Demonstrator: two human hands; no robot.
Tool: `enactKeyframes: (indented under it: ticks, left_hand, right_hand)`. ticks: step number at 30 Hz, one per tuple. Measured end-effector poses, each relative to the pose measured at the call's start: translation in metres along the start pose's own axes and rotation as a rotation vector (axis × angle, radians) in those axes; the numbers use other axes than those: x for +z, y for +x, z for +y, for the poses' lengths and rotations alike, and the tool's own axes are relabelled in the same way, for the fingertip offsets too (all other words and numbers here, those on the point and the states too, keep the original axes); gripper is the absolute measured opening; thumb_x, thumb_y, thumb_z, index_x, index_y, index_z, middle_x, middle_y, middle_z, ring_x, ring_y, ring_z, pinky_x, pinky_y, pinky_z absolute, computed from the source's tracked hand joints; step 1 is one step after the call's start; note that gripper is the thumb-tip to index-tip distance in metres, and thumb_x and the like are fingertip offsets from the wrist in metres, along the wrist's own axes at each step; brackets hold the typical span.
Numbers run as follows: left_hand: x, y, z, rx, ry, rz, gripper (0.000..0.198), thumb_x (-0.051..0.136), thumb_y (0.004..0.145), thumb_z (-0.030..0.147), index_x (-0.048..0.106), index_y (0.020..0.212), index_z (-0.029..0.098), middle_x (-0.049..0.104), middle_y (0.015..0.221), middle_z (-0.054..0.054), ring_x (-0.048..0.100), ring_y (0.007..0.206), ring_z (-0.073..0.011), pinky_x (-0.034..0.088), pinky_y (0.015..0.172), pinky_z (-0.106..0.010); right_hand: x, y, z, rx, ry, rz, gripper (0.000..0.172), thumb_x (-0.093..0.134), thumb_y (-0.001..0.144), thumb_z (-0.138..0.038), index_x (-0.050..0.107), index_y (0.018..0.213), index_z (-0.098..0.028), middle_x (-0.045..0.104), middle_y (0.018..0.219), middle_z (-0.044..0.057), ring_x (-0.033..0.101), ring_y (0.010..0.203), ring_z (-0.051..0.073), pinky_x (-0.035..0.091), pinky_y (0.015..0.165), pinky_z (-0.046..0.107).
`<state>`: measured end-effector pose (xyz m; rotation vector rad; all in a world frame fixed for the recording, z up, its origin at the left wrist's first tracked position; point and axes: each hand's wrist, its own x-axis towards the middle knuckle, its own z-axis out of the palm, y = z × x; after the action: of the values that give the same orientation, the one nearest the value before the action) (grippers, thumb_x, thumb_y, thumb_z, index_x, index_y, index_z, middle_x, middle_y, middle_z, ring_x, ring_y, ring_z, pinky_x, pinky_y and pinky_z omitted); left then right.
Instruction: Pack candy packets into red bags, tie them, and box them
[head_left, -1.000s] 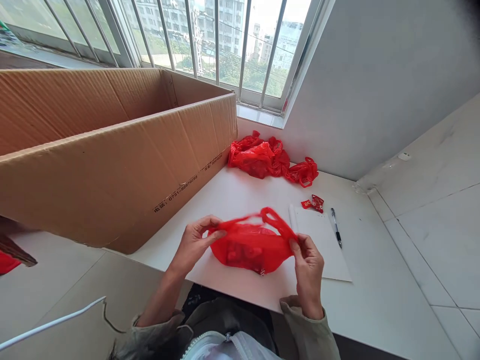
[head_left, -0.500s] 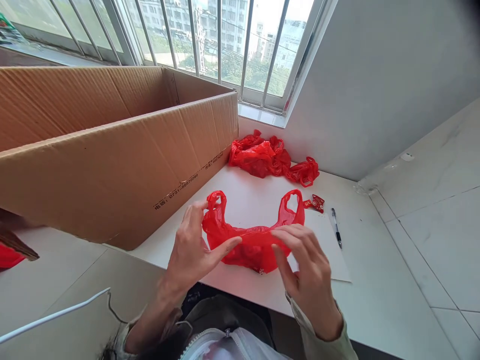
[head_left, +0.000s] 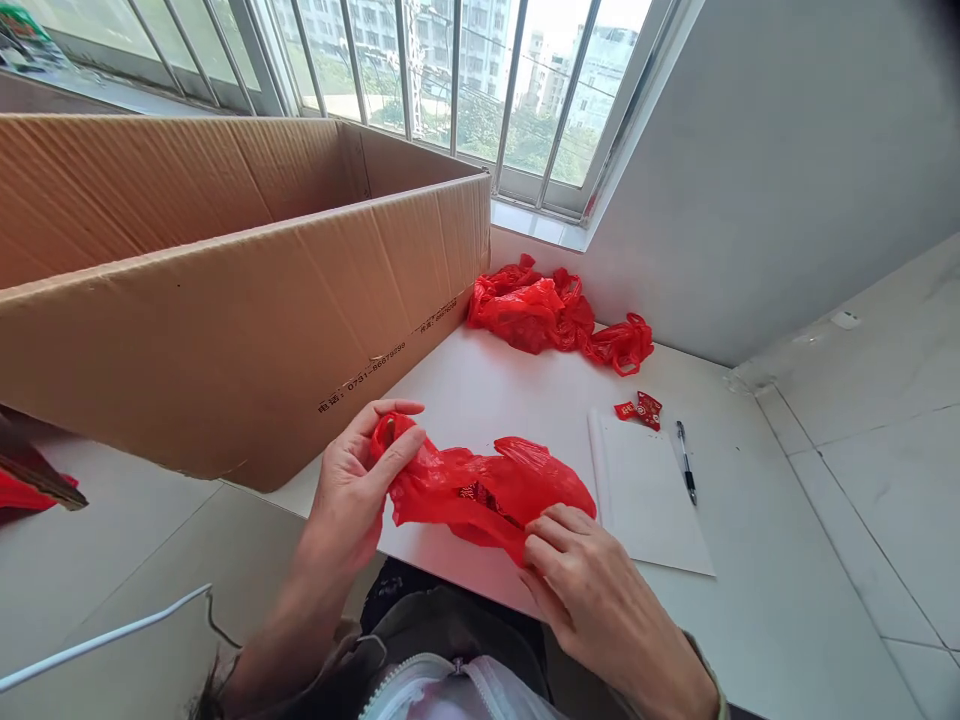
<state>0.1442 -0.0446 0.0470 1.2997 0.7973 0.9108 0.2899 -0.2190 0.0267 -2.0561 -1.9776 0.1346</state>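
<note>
Right hand (head_left: 589, 580) moved lower, fingers clamped on red bag (head_left: 551, 480), left hand (head_left: 352, 490) with fingers pinching its left end

Bag (head_left: 547, 475) — bright red; box (head_left: 247, 340) — brown

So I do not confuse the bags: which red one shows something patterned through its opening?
The red bag held between the left hand and right hand: patterned contents show in its gap. The other red bags lie bunched by the wall, untouched.

The cardboard box (head_left: 247, 340) reads "电话: 0731-86679299", while the smaller line (head_left: 438, 317) beyond is too blurred to read
</note>
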Motion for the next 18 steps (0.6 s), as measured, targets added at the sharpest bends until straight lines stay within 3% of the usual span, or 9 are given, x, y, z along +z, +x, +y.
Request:
enactKeyframes:
  ticks: [3,5,8,10,13,16,18]
  left_hand:
    - [0.006,-0.001,0.009,-0.105,-0.138,-0.066,0.042,0.075,0.074,0.04,0.054,0.107,0.025,0.059,0.067,0.005,0.052,0.049,-0.0097,0.046,0.045,-0.018]
    - [0.006,-0.002,0.015,-0.126,-0.152,-0.12,0.036,0.074,0.078,0.035,0.056,0.108,0.026,0.062,0.076,0.003,0.053,0.053,-0.0083,0.045,0.047,-0.015]
    - [-0.002,0.001,0.023,-0.098,-0.147,-0.187,0.009,0.071,0.082,0.03,0.066,0.082,0.022,0.062,0.083,0.0,0.051,0.055,-0.0063,0.041,0.046,-0.013]
    - [-0.009,0.005,0.025,-0.048,-0.109,-0.184,0.023,0.07,0.081,0.027,0.064,0.061,0.019,0.06,0.081,0.0,0.049,0.055,-0.0066,0.037,0.043,-0.014]
    - [-0.018,0.012,0.02,0.048,0.029,-0.12,0.028,0.067,0.081,0.027,0.063,0.055,0.02,0.059,0.079,-0.002,0.05,0.056,-0.0102,0.04,0.043,-0.019]
    - [-0.024,0.01,0.009,0.159,0.244,-0.119,0.022,0.061,0.086,0.033,0.067,0.069,0.022,0.061,0.082,-0.005,0.055,0.064,-0.0161,0.049,0.052,-0.027]
    - [-0.026,0.005,0.002,0.261,0.381,-0.174,0.021,0.056,0.09,0.036,0.068,0.079,0.023,0.062,0.082,-0.006,0.058,0.07,-0.0192,0.053,0.059,-0.031]
  right_hand:
    - [-0.001,0.024,-0.006,-0.01,0.035,-0.048,0.026,0.04,0.087,0.0,0.053,0.092,-0.022,0.061,0.085,0.001,0.055,0.07,0.016,0.036,0.057,0.029]
    - [0.004,0.038,0.0,0.07,-0.019,-0.05,0.036,0.036,0.08,0.008,0.054,0.092,-0.021,0.062,0.083,0.001,0.056,0.063,0.016,0.033,0.053,0.028]
    - [0.015,0.041,0.02,0.214,-0.126,-0.014,0.026,0.042,0.079,0.002,0.054,0.081,-0.021,0.059,0.07,0.001,0.052,0.052,0.015,0.03,0.048,0.028]
    - [0.019,0.033,0.037,0.234,-0.126,0.017,0.013,0.052,0.082,-0.014,0.057,0.09,-0.022,0.061,0.071,0.003,0.056,0.056,0.018,0.034,0.05,0.028]
    - [0.016,0.02,0.054,0.203,-0.112,0.026,0.041,0.062,0.077,-0.038,0.055,0.115,-0.025,0.065,0.089,0.008,0.062,0.078,0.028,0.045,0.061,0.036]
    - [0.007,0.013,0.06,0.172,-0.173,0.036,0.077,0.068,0.069,-0.051,0.041,0.136,-0.023,0.062,0.112,0.016,0.057,0.104,0.041,0.047,0.078,0.049]
    - [0.004,0.011,0.055,0.197,-0.219,0.026,0.09,0.07,0.066,-0.052,0.034,0.142,-0.021,0.054,0.127,0.02,0.05,0.114,0.047,0.046,0.081,0.054]
